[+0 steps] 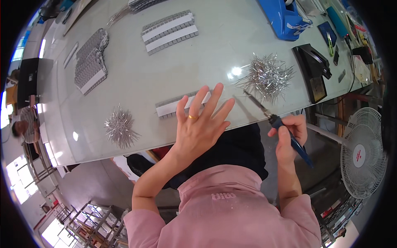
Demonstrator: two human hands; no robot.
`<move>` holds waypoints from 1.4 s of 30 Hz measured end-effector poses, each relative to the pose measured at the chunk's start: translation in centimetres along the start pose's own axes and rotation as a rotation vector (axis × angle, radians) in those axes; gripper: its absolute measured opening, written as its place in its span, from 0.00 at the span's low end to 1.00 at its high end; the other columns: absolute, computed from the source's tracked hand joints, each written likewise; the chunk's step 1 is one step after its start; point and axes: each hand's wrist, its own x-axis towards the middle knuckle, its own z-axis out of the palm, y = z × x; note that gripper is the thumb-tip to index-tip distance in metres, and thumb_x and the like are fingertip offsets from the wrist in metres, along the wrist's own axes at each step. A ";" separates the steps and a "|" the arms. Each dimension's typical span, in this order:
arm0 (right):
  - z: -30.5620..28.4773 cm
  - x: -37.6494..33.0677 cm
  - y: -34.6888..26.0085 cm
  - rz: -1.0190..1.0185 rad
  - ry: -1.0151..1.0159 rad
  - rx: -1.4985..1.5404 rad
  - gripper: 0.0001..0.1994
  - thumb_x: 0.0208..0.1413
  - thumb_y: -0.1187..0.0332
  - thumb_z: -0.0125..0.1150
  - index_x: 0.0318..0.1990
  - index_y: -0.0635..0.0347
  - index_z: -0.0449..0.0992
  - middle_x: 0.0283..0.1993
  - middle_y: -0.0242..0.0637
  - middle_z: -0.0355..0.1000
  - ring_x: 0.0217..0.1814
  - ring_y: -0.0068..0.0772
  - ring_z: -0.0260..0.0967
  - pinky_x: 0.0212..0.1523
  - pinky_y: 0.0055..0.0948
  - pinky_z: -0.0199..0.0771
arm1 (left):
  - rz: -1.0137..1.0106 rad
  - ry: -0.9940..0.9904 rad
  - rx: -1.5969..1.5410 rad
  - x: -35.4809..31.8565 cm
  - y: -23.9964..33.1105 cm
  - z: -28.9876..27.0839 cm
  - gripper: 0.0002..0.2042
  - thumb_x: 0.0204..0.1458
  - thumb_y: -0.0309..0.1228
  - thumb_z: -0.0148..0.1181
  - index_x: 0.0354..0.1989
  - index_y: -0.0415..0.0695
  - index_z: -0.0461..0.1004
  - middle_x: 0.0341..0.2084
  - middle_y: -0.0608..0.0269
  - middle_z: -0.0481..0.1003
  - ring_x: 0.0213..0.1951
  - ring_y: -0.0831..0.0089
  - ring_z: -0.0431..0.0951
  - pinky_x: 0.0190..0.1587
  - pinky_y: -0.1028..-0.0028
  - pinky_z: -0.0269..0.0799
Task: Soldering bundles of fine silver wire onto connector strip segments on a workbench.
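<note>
while i look down from the head camera, i see the big pale glass table point(136, 78) filling most of the view, and a white fan point(363, 153) standing beside it at the lower right. on the table lie several grey link strips with white bands point(169, 31), and two piles of thin metal pins, one pile point(268, 76) near the right and a smaller pile point(120, 126) at the left. my left hand point(200, 126) lies flat with fingers spread wide, pressing on a short grey strip point(178, 105) at the near edge of the table. my right hand point(289, 134) is closed around the blue handle of a pointed tool point(275, 120), whose tip reaches the right pin pile.
</note>
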 end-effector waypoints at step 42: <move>2.9 2.6 -2.3 -0.263 -0.342 -0.582 0.10 0.42 0.78 0.67 0.32 0.64 0.72 0.23 0.37 0.71 0.22 0.26 0.70 0.24 0.21 0.68 | -0.066 -0.108 -0.075 -3.5 -3.8 -1.8 0.23 0.46 0.32 0.62 0.55 0.54 0.74 0.59 0.57 0.65 0.60 0.58 0.63 0.61 0.55 0.60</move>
